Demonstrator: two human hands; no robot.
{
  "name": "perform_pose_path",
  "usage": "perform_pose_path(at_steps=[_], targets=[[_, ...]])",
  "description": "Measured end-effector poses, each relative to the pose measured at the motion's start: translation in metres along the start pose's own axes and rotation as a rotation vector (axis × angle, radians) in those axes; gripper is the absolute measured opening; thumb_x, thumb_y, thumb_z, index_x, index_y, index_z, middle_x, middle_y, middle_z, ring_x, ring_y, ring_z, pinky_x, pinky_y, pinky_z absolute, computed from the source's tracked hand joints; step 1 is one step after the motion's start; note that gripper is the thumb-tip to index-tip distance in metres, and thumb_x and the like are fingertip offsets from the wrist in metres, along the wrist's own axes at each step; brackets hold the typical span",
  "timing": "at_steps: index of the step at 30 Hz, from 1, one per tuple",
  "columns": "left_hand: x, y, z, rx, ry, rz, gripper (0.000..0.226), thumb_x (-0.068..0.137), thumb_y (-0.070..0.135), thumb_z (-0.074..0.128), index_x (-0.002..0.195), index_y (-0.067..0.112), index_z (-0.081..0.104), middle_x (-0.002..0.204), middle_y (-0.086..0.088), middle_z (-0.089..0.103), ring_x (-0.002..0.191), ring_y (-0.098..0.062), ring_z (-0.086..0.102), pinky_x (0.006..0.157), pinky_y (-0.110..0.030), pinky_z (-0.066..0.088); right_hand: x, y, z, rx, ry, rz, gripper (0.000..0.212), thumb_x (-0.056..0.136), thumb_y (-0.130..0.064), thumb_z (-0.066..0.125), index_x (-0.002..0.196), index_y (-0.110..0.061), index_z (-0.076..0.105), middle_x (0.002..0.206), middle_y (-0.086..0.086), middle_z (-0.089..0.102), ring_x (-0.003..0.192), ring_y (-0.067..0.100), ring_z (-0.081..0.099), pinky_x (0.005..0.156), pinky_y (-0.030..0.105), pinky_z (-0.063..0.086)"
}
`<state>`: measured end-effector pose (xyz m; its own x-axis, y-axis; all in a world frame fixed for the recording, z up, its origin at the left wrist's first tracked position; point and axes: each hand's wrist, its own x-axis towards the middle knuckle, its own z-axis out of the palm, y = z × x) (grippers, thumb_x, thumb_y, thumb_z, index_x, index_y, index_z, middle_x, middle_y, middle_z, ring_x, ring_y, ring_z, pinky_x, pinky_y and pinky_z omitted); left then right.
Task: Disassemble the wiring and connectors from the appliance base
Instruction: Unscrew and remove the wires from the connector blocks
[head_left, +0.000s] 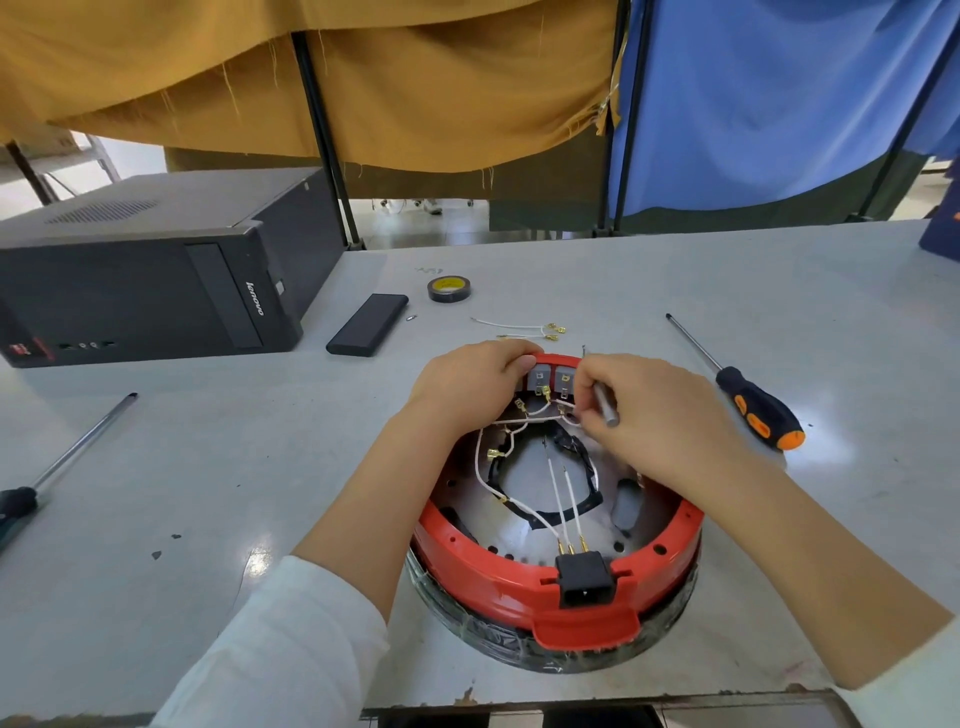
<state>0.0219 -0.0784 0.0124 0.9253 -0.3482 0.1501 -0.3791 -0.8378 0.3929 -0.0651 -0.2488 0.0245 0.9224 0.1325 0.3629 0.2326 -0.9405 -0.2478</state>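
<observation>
The red appliance base (524, 582) stands on the table (208, 467) just in front of the person, with white wires (485, 467) lying inside it. The left hand (467, 382) grips the far rim beside the grey connectors (550, 378). The right hand (660, 410) pinches a thin metal tool (605, 408) at the wires there.

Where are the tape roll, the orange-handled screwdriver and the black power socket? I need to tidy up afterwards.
tape roll (450, 289): head view, on its yellow inner core.
orange-handled screwdriver (759, 408): head view, on the black and orange handle.
black power socket (585, 580): head view, on its body at the red base's near rim.
</observation>
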Motion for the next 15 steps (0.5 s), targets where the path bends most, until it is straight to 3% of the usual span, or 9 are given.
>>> perform_pose_path(at_steps=[4,7,11,15], targets=[[0.0014,-0.0004,-0.003,-0.258,0.006,-0.047,0.032,0.096,0.048,0.035,0.118,0.04,0.056,0.119,0.011,0.061,0.11,-0.015,0.055,0.093,-0.033,0.041,-0.0015,0.0007,-0.0026,0.248,0.117,0.068,0.013,0.086,-0.017,0.054,0.079,-0.028,0.053,0.085,-0.011,0.06,0.076,0.012,0.054,0.063,0.029,0.041],[-0.0032,0.0035,-0.0079,-0.511,0.026,-0.008,0.031,0.093,0.056,0.035,0.097,0.042,0.063,0.11,0.018,0.064,0.111,-0.008,0.056,0.098,-0.034,0.041,-0.0013,0.0012,-0.0008,0.302,0.195,0.074,0.018,0.088,-0.015,0.054,0.078,-0.029,0.05,0.081,-0.011,0.056,0.073,0.007,0.052,0.061,0.029,0.04],[-0.0077,0.0067,-0.0093,-0.479,-0.005,-0.013,0.038,0.076,0.072,0.043,0.08,0.043,0.066,0.093,0.019,0.067,0.096,-0.005,0.06,0.097,-0.038,0.044,-0.0008,0.0039,0.0002,0.383,0.265,0.071,0.022,0.087,-0.01,0.055,0.077,-0.028,0.048,0.075,-0.01,0.053,0.068,0.008,0.053,0.059,0.033,0.044],[-0.0068,0.007,-0.0081,-0.39,-0.001,0.062,0.019,0.081,0.053,0.062,0.068,0.038,0.062,0.1,0.019,0.065,0.099,-0.004,0.058,0.097,-0.036,0.044,-0.0001,0.0045,-0.0006,0.406,0.286,0.043,0.027,0.086,-0.004,0.056,0.075,-0.027,0.047,0.077,-0.009,0.053,0.07,0.013,0.054,0.064,0.04,0.048]])
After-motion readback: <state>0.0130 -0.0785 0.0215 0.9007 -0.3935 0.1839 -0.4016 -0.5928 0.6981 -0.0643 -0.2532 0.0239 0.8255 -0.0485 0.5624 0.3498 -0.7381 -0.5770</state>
